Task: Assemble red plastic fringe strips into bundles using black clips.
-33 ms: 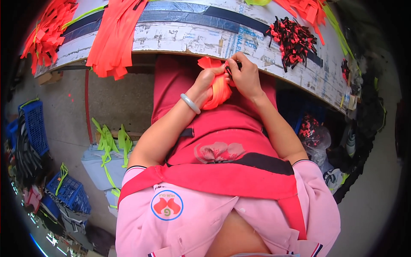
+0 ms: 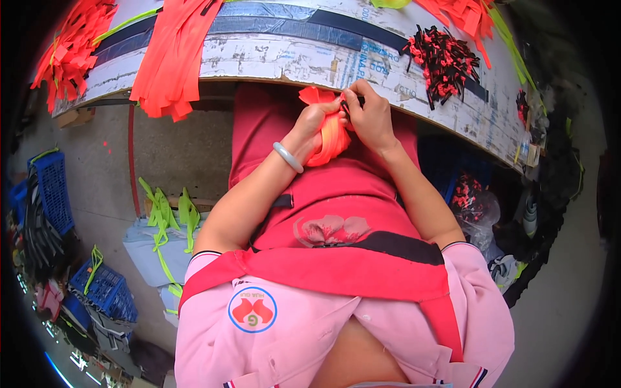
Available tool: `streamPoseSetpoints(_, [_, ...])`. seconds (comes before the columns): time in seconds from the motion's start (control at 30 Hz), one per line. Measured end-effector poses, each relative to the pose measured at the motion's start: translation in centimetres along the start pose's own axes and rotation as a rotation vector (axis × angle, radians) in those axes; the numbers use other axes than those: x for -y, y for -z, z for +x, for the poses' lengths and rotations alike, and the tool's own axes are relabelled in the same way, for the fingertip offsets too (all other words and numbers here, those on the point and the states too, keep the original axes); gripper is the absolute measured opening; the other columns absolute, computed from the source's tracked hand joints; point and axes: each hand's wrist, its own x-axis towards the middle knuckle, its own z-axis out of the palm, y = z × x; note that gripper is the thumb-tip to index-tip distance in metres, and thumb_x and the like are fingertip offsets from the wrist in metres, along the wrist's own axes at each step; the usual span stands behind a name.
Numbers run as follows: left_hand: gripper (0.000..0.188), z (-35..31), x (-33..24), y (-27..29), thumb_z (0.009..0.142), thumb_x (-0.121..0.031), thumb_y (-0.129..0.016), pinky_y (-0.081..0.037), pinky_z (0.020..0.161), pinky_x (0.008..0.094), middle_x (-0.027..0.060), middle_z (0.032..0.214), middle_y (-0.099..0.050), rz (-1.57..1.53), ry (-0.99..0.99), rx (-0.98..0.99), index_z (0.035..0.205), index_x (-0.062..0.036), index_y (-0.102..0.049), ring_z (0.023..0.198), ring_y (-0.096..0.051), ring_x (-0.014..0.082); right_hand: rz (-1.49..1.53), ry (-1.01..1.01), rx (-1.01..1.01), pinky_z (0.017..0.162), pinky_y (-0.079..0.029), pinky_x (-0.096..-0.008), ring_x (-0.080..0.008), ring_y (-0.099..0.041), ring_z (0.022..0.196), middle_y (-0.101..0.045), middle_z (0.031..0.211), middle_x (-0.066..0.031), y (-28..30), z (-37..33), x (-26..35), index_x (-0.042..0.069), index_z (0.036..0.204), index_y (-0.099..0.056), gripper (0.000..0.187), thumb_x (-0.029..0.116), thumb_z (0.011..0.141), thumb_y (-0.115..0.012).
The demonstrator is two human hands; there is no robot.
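Observation:
My left hand point(image 2: 310, 124), below a pale bangle, is closed round a folded bundle of bright orange-red fabric strips point(image 2: 333, 143). One end of the bundle sticks out above the fist, and the rest hangs in a loop over my red apron point(image 2: 346, 200). My right hand point(image 2: 374, 119) meets the left one at the table's near edge, its thumb and fingers pinched together. Between the two hands a small dark piece point(image 2: 347, 107) shows, mostly hidden by the fingers, so its kind is unclear.
On the taped white worktable point(image 2: 272, 55) lie long orange strips point(image 2: 169, 61), another orange heap point(image 2: 74, 52) at the left and a pile of small black-and-red pieces point(image 2: 443, 61) at the right. Blue crates point(image 2: 107, 291) and grey bundles with lime ties point(image 2: 152, 252) stand on the floor at left.

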Motion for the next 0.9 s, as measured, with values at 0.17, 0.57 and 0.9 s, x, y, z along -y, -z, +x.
streamPoseSetpoints(0.17, [0.020, 0.4, 0.4, -1.8, 0.098, -0.014, -0.042, -0.055, 0.066, 0.0329, 0.0118, 0.090, -0.061, 0.040, 0.051, -0.175, 0.104, -0.0015, -0.056, 0.073, -0.062, 0.0202, -0.319, 0.244, -0.134, 0.048, -0.047, -0.0375, -0.0276, -0.065, 0.054, -0.062, 0.065, -0.0129, -0.3, 0.4, -0.3, 0.006, 0.084, -0.052, 0.011, 0.010, 0.092, -0.058])
streamPoseSetpoints(0.57, [0.012, -6.1, 0.0, -4.7, 0.088, -0.008, -0.067, -0.044, 0.051, 0.0208, 0.0022, 0.073, -0.063, 0.594, -0.589, -0.128, 0.097, -0.0006, -0.066, 0.057, -0.055, 0.0073, 0.337, -0.168, 0.258, 0.055, -0.042, -0.0237, -0.0041, -0.050, 0.063, -0.056, 0.068, 0.0019, 3.0, -1.3, 3.1, 0.001, 0.084, -0.062, 0.027, 0.026, 0.089, -0.068])
streamPoseSetpoints(0.9, [0.004, -9.5, -2.1, -7.2, 0.087, -0.002, -0.066, -0.045, 0.062, 0.0212, -0.0011, 0.077, -0.059, 0.984, -0.794, -0.058, 0.090, -0.0012, -0.065, 0.067, -0.054, 0.0070, 0.222, 0.322, 0.313, 0.068, -0.049, -0.0374, -0.0333, -0.064, 0.080, -0.064, 0.088, -0.0163, -0.8, -4.2, 0.4, 0.003, 0.100, -0.060, 0.019, 0.002, 0.082, -0.065])
